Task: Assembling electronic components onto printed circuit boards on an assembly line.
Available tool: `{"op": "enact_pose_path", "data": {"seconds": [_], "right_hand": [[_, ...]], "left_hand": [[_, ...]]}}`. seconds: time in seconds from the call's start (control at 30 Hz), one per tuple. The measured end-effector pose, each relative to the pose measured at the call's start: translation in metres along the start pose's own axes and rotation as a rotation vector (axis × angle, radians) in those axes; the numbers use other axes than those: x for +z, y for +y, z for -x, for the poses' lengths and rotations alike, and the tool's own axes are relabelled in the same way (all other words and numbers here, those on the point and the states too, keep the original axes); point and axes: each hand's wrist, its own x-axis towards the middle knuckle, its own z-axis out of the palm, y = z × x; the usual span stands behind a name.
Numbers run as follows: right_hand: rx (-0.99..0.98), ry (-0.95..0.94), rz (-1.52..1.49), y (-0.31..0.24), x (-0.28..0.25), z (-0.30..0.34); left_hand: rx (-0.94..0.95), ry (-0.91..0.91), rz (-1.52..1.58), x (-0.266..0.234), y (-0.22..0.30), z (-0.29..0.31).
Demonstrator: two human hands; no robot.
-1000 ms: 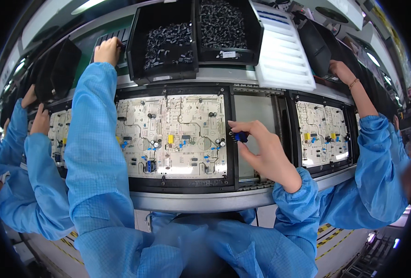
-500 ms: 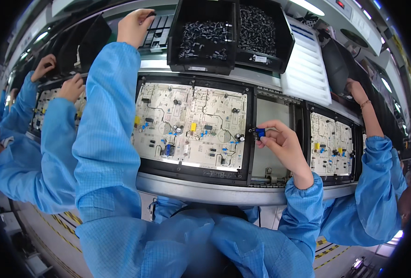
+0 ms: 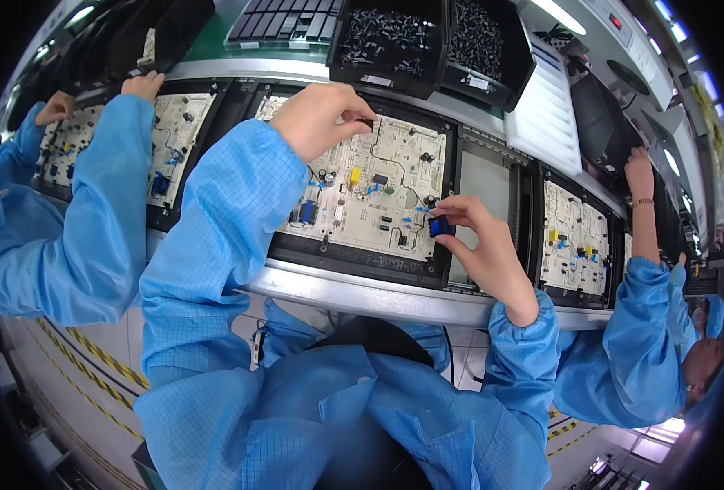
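Observation:
My left hand (image 3: 317,121) is over the upper part of a pale circuit board (image 3: 391,216), thumb and forefinger pinching a small black electronic component (image 3: 368,124). Whether that part touches the board I cannot tell. My right hand (image 3: 489,253) grips a small blue-and-black component (image 3: 439,226) by its fingertips, above the board's right edge. A black frame (image 3: 362,257) surrounds the board, which carries yellow, blue and black parts. One larger blue part (image 3: 306,214) stands at the board's lower left. My left hand and sleeve cover some of the board's left side.
Black bins (image 3: 388,49) of small dark parts stand behind the frame, beside a tray of black blocks (image 3: 284,23) and white ribbed foam (image 3: 542,110). A metal rail (image 3: 362,298) runs along the front. Co-workers' arms (image 3: 92,220) reach in at left and right (image 3: 636,302).
My left hand has come down from the block tray to the board with the small black component. My right hand has moved left with the blue-and-black component. The view has shifted.

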Motion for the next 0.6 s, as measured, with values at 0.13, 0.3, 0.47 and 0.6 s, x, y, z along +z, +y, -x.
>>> {"op": "enact_pose_path", "data": {"seconds": [0.13,0.3,0.47,0.6], "right_hand": [[0.029,-0.092,0.124,-0.013,0.005,-0.002],[0.016,-0.135,0.218,-0.014,0.007,-0.007],[0.066,-0.185,0.215,-0.018,0.008,-0.013],[0.09,-0.203,0.207,-0.018,0.009,-0.017]], "left_hand": [[0.022,0.038,0.038,-0.001,-0.013,0.003],[-0.032,0.056,0.02,-0.004,-0.014,0.007],[-0.063,0.061,0.052,-0.012,-0.014,0.008],[-0.054,0.083,0.081,-0.014,-0.017,0.008]]}}
